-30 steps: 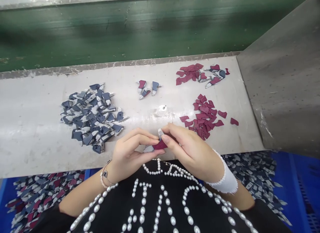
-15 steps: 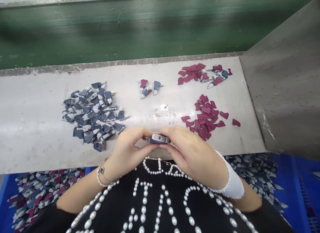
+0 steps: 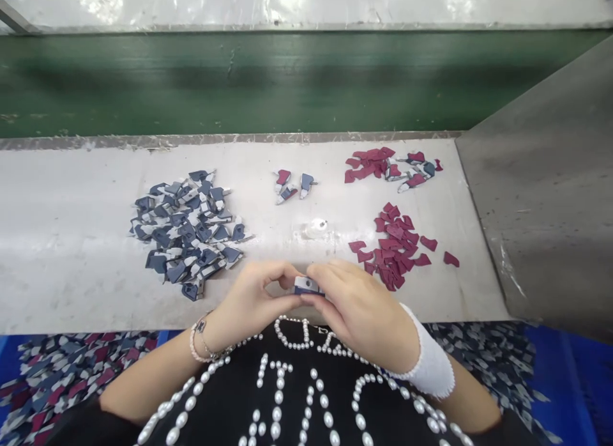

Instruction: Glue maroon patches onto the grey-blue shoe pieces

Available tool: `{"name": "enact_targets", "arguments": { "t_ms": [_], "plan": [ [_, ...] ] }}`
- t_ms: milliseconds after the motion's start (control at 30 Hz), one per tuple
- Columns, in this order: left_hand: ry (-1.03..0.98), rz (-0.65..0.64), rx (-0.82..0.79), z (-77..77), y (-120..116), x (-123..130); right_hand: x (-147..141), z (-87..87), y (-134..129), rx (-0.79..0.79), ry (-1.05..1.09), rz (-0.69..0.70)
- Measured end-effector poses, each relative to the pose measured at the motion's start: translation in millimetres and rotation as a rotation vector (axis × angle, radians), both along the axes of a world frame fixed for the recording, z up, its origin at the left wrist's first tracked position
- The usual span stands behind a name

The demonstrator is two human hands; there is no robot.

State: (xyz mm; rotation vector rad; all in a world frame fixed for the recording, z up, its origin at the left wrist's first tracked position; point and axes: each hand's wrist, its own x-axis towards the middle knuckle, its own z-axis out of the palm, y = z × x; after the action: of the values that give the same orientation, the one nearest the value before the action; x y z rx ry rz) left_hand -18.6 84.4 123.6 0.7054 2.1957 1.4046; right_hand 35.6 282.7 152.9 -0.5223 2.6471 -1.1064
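Observation:
Between the fingertips of both hands is a small grey and dark-blue plastic part (image 3: 307,285), with a round hole in its pale side. My left hand (image 3: 261,296) pinches its left end, thumb below and fingers above. My right hand (image 3: 352,299) grips the other end and covers much of it. To the left lies a heap of similar grey and blue plastic parts (image 3: 189,232). On the right is a loose pile of flat maroon pieces (image 3: 395,245). Three parts lie apart beyond my hands, among them a maroon-faced part (image 3: 283,177).
More maroon pieces (image 3: 368,163) and a few mixed parts (image 3: 414,171) lie at the back right of the pale table (image 3: 76,241). A metal panel (image 3: 546,190) bounds the right side, a green wall (image 3: 287,82) the back. Blue bins of parts (image 3: 81,376) stand below the front edge.
The view has tilted, so the table sits lower in the picture. My hands still hold the part, and my right fingers now cover more of it. The piles look unchanged.

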Motion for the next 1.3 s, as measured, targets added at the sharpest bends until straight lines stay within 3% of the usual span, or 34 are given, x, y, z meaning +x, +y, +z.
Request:
{"name": "enact_targets", "arguments": {
  "t_ms": [167,267,333,433,500,600,733,867,1000,1300],
  "plan": [
    [-0.040,0.095,-0.028,2.1,2.6,9.1,-9.3,-5.8,-4.1,-0.025,-0.083,0.048],
    [-0.029,0.081,-0.079,1.2,-2.9,0.6,-12.0,-6.1,0.1,-0.040,-0.136,0.028],
    [0.005,0.069,-0.153,-4.1,-9.4,-18.0,-12.4,-5.4,10.2,-0.061,-0.157,-0.028],
    [0.113,0.146,-0.294,-16.2,-17.2,-62.2,-17.1,-9.6,32.3,-0.090,-0.198,-0.247],
    [0.159,0.155,-0.359,-21.1,-18.9,-92.9,-26.2,-19.5,43.5,-0.101,-0.200,-0.365],
    [0.197,0.050,-0.480,-16.8,-19.8,-121.7,-46.0,-42.7,46.4,-0.147,-0.184,-0.391],
    [0.292,-0.011,-0.725,-0.3,-31.7,-118.7,-66.8,-71.1,36.0,-0.259,-0.220,-0.332],
    [0.346,-0.084,-0.885,2.9,-47.6,-98.9,-71.8,-82.3,33.4,-0.386,-0.279,-0.284],
    [0.347,-0.168,-0.886,-8.6,-47.7,-95.5,-63.7,-76.8,39.1,-0.492,-0.335,-0.240],
    [0.243,-0.289,-0.697,-23.9,-41.2,-108.7,-34.8,-36.5,52.4,-0.652,-0.388,-0.206]
  ]
}}
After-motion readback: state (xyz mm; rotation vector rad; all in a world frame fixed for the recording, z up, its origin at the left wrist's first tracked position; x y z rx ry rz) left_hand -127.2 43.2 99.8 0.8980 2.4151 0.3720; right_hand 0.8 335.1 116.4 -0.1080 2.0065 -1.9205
